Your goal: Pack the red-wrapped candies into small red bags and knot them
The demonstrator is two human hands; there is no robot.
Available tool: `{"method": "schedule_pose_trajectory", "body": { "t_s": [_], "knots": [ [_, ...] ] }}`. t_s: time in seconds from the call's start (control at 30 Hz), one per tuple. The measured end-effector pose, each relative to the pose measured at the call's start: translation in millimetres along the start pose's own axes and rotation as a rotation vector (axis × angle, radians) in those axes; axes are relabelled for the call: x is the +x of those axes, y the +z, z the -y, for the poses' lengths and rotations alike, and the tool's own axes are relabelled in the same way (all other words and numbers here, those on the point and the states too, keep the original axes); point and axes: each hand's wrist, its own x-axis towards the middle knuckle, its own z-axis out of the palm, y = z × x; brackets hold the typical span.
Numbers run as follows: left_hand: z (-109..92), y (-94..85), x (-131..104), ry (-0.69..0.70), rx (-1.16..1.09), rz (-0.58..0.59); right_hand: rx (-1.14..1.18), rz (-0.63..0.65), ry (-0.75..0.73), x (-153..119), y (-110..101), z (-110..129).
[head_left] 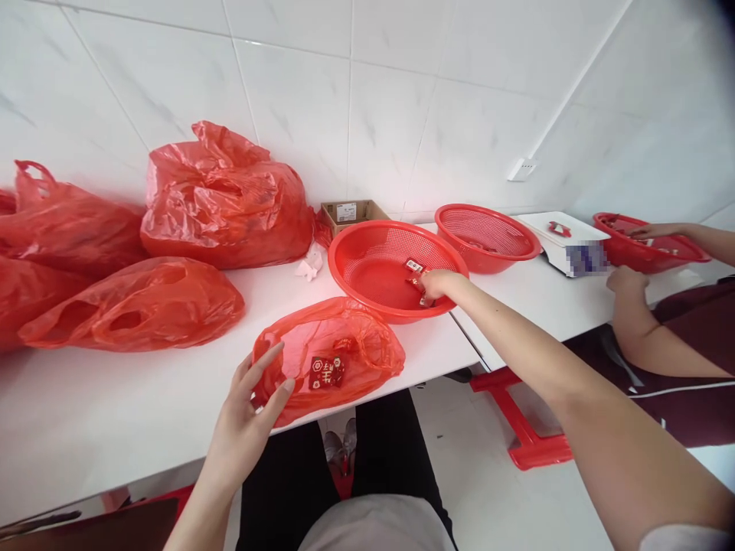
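My left hand (253,405) is at the left rim of a red plastic bag (298,329), thumb and fingers spread apart over its edge. The bag lies spread wide on the table, and a dark red snack packet (325,373) with white print rests inside. My right hand (436,284) reaches down into a large red colander (367,287), behind and right of the bag. Its fingers are closed around small red packets (414,282) at the colander's right side; the fingertips are partly hidden.
Several full red bags (223,207) crowd the left and back. Behind the colander are a cardboard box (354,213) and a second colander (488,237). A white scale (560,237) stands to the right, and beyond it a co-worker's hand (654,231) is in another colander (643,256).
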Motion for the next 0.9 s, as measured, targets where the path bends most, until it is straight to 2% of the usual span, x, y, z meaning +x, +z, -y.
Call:
{"method": "schedule_pose_trajectory", "body": {
  "t_s": [0.13,0.27,0.33,0.47,0.57,0.67,0.7,0.77,0.83,0.9],
  "knots": [
    [1.9,-2.8,-3.1,-0.007,0.019,-0.004,0.061,0.090,-0.079,12.8,15.4,3.5],
    [6.6,-3.3,-1.6,-0.030,0.023,-0.009,0.267,0.079,-0.214,8.2,12.6,3.4],
    [8.1,-3.7,-1.1,-0.046,0.016,-0.018,0.448,0.039,-0.323,-0.2,6.3,3.7],
    [8.0,-4.5,-1.4,-0.044,0.006,-0.045,1.050,0.040,-0.669,-27.5,-7.9,15.7],
    [5.3,-4.0,-2.0,-0.049,0.005,-0.055,1.226,0.112,-0.828,-51.6,-14.5,37.3],
    [3.1,-2.4,-2.7,-0.044,-0.016,-0.056,1.228,0.088,-0.910,-70.0,-5.6,71.2],
    [3.0,-1.8,-2.7,-0.037,-0.025,-0.055,1.203,0.020,-0.924,-73.9,2.8,84.9],
    [4.2,-0.9,-2.4,-0.018,-0.037,-0.059,1.080,-0.201,-0.928,-78.0,27.2,113.2],
    [6.8,-0.6,-1.8,-0.002,-0.040,-0.068,0.848,-0.415,-0.918,-78.7,55.1,137.4],
    [10.1,-1.0,-1.2,0.000,-0.032,-0.079,0.641,-0.463,-0.933,-78.5,75.7,151.2]
  ]
}}
